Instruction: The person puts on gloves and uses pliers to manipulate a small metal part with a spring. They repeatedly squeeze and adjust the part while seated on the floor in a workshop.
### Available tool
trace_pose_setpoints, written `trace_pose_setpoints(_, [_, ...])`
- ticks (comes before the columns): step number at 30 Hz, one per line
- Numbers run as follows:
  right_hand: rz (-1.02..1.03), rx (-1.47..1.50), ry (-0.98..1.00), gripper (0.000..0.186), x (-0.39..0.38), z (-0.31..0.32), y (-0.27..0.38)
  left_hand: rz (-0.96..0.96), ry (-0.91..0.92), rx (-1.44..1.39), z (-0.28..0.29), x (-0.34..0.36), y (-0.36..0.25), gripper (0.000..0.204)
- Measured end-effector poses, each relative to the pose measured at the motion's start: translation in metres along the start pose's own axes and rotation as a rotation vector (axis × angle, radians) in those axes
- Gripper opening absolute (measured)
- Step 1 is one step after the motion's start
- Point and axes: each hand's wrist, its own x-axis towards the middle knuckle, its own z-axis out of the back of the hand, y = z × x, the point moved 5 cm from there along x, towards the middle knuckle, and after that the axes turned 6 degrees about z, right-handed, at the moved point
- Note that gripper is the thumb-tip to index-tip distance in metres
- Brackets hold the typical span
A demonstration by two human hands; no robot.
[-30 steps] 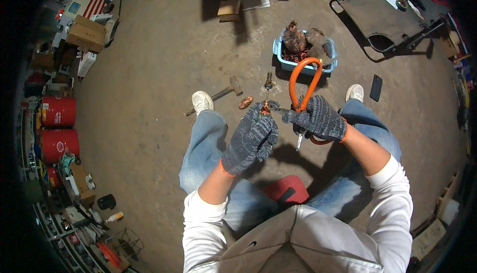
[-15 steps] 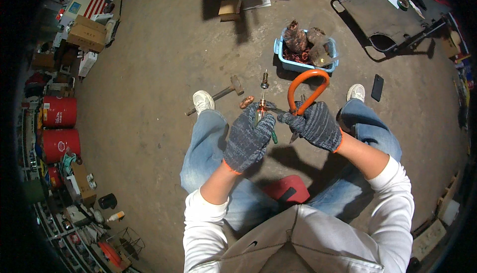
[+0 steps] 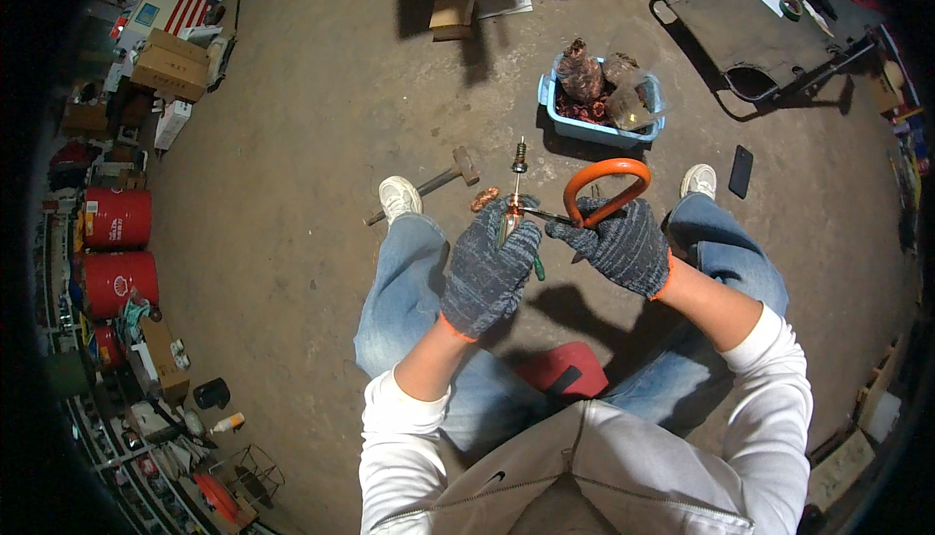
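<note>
Both of my hands wear dark grey knitted gloves with orange cuffs. My left hand (image 3: 490,267) is closed around a motor rotor (image 3: 519,167): a slim shaft with a dark ribbed end pointing away from me and copper-coloured wire near my fingers. A green tip (image 3: 539,268) shows beside that hand; what it belongs to is hidden. In my right hand (image 3: 621,246) is a pair of scissors with an orange loop handle (image 3: 609,184). Their dark blade points left and meets the copper part of the rotor. A copper wire bundle (image 3: 484,199) lies just beyond my left hand.
A hammer (image 3: 438,184) lies by my left shoe. Farther off stands a blue basin (image 3: 604,132) of copper scrap and bags. A black phone (image 3: 740,173) is on the floor at right, near a low platform (image 3: 726,24). Red drums (image 3: 119,284) line the left.
The orange loop handle has tilted and dropped lower, and the scissors have turned slightly in my right hand. The left hand keeps its hold on the rotor, almost still.
</note>
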Motion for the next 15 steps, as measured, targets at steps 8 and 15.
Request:
trace_pose_setpoints(8, [-0.123, 0.053, -0.091, 0.016, 0.005, 0.003, -0.001, -0.479, -0.045, 0.228, 0.004, -0.004, 0.007, 0.033])
trace_pose_setpoints(15, [0.008, -0.14, -0.113, 0.014, 0.007, 0.005, 0.01, -0.29, 0.04, 0.111, 0.0, -0.005, 0.014, 0.034])
